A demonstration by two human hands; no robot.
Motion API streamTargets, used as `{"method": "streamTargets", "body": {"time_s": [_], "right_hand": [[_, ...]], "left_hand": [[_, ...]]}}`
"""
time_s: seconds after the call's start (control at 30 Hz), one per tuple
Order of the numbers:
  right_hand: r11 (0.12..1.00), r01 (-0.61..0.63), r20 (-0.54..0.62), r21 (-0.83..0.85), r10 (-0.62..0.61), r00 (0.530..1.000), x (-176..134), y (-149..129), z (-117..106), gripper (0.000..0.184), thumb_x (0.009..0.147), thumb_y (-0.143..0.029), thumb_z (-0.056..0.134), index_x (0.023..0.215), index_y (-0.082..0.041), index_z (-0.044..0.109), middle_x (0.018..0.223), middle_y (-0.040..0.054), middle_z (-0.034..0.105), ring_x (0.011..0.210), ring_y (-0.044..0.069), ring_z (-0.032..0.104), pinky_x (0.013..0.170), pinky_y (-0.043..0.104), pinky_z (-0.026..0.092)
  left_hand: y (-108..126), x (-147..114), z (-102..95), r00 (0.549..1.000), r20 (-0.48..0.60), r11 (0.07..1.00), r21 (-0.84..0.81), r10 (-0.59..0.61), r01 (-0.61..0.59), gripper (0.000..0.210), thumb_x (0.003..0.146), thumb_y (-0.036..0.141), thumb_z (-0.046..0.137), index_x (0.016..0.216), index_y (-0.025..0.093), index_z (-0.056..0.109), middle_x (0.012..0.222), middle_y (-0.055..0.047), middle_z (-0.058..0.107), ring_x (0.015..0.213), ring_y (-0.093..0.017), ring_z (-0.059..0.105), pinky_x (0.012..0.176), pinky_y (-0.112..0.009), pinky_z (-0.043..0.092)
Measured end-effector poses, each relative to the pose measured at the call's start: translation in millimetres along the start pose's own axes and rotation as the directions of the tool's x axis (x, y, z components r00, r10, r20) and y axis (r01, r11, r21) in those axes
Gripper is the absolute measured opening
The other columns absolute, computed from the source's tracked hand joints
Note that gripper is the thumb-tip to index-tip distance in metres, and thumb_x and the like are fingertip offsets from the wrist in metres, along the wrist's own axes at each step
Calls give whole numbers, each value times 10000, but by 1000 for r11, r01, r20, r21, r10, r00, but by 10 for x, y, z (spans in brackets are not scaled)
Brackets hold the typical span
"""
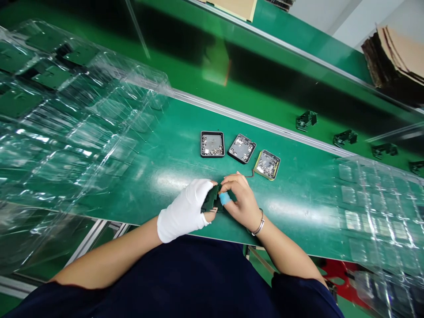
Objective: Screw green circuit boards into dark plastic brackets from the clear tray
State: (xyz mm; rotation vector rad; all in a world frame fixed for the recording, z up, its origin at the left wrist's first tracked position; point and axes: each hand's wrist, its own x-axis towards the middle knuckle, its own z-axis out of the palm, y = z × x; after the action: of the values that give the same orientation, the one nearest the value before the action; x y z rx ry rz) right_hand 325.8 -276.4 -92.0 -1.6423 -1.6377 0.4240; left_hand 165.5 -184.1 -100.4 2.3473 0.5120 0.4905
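My left hand (187, 210), in a white glove with bare fingertips, is closed around a small dark green part (209, 202) just above the table. My right hand (243, 201) is bare, with blue tape (225, 198) on its thumb and a metal bracelet at the wrist. Its thumb and fingers are pinched together at the right edge of the green part. Whatever lies between those fingertips is too small to make out. Beyond my hands stand three shallow trays of small shiny metal pieces: a left tray (201, 145), a middle tray (254, 152) and a right tray (278, 170).
Stacked clear plastic trays (109, 108) cover the left side, some holding green parts. More clear trays (367, 198) stand at the right. Several green assemblies (306, 120) sit in a row past the metal rail (232, 114). Cardboard sheets (402, 53) lie at the upper right.
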Motion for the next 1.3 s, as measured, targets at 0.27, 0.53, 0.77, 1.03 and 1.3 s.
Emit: {"method": "streamTargets", "body": {"time_s": [0.27,0.53,0.77,1.03,1.3], "right_hand": [[1000,-23,-81,-19,22,996,-23,-17,27,120,804,-140,502,862,-242,528,927,27,603,912,182,582,1059,494,325],[999,5,-100,37,-1,995,-62,-10,40,98,846,-153,476,882,-243,485,875,22,619,861,169,613,956,426,454],[994,44,-137,-103,-58,989,-74,78,72,178,821,-81,431,909,-226,485,908,72,613,883,203,608,753,353,530],[992,-88,-196,-86,70,978,180,433,-387,89,892,-186,505,929,-222,578,928,38,646,880,181,615,784,327,504],[742,-91,128,-664,232,964,924,936,-475,262,850,-52,455,982,-164,652,1009,109,636,956,250,542,823,357,415]], "left_hand": [[26,123,44,994,-106,999,-34,14,-18,310,826,121,457,1126,175,510,1167,-112,624,1120,-237,590,933,-400,495],[31,268,-8,971,-150,973,166,185,-160,177,807,175,483,952,170,584,927,-94,691,862,-247,666,743,-380,530],[110,181,224,945,-277,942,327,172,-75,278,754,200,520,1024,136,526,933,-136,634,855,-294,626,720,-428,520],[-161,163,146,992,-27,988,-96,-123,120,391,783,266,560,1142,188,424,1135,-109,558,1014,-250,604,854,-424,515],[-257,130,52,983,-6,965,-194,-182,178,535,829,367,548,1295,173,370,1330,-154,492,1253,-288,492,1026,-470,433]]}}
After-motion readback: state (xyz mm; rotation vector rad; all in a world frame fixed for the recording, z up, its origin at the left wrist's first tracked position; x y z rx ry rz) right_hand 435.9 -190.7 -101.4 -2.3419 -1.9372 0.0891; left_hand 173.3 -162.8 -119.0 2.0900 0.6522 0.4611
